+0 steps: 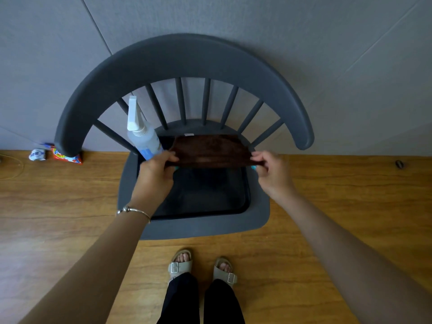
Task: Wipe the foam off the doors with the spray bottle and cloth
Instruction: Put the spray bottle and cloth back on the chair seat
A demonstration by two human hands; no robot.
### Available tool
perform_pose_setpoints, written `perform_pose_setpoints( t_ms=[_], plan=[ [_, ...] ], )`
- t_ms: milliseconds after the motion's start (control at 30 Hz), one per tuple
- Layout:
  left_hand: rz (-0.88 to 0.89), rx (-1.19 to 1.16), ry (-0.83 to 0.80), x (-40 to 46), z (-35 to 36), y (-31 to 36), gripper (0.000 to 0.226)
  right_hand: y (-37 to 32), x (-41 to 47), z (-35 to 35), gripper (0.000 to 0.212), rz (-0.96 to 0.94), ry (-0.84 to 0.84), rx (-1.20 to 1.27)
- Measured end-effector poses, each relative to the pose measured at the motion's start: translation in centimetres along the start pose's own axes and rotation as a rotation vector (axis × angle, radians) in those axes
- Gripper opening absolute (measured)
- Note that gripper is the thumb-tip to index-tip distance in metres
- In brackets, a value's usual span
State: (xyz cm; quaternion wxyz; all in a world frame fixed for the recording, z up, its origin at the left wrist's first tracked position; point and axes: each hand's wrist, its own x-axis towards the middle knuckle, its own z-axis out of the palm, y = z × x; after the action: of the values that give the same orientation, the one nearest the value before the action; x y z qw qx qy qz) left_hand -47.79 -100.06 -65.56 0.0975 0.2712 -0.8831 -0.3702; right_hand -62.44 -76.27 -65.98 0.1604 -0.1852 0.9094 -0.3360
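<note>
My left hand (157, 168) pinches the left end of the brown cloth (210, 150), just beside the spray bottle (142, 134) standing left of frame centre on the chair seat (205, 225); a nudge could topple it. My right hand (268, 169) pinches the other end, fingers curled, cloth stretched mid-frame. No doors are visible.

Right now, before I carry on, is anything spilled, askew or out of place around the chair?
No spill shows. The clear spray bottle stands on the grey chair's seat. Both hands, left and right, stretch the brown cloth. Oddities: crumpled wrappers lie on the floor by the wall.
</note>
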Motion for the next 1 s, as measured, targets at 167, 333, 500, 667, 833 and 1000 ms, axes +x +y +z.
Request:
perform_pose_setpoints(
  t_ms=[167, 333, 500, 667, 833, 1000],
  plan=[
    [-0.221, 0.015, -0.241, -4.6, 5.1, -5.3, 0.026, 5.7, -4.1, 5.3, 0.019, 0.107, -0.18, -0.072],
    [-0.31, 0.048, -0.346, -8.8, 7.3, -8.0, 0.026, 8.8, -8.4, 7.8, 0.022, 0.183, -0.244, -0.058],
    [-0.212, 0.274, -0.294, -6.5, 6.1, -6.7, 0.023, 7.6, -6.6, 7.5, 0.019, 0.294, -0.158, 0.11],
    [-0.289, -0.023, -0.248, 0.0, 6.9, -6.6, 0.022, 5.5, -0.8, 8.1, 0.017, 0.307, 0.012, 0.245],
    [-0.187, 0.408, -0.262, 2.5, 9.2, -6.8, 0.046, 5.3, 1.9, 9.7, 0.053, 0.332, -0.028, 0.034],
    [0.332, 0.447, -0.359, 0.1, 10.7, -7.8, 0.057, 6.2, -0.9, 11.0, 0.051, -0.172, -0.193, -0.463]
  ],
)
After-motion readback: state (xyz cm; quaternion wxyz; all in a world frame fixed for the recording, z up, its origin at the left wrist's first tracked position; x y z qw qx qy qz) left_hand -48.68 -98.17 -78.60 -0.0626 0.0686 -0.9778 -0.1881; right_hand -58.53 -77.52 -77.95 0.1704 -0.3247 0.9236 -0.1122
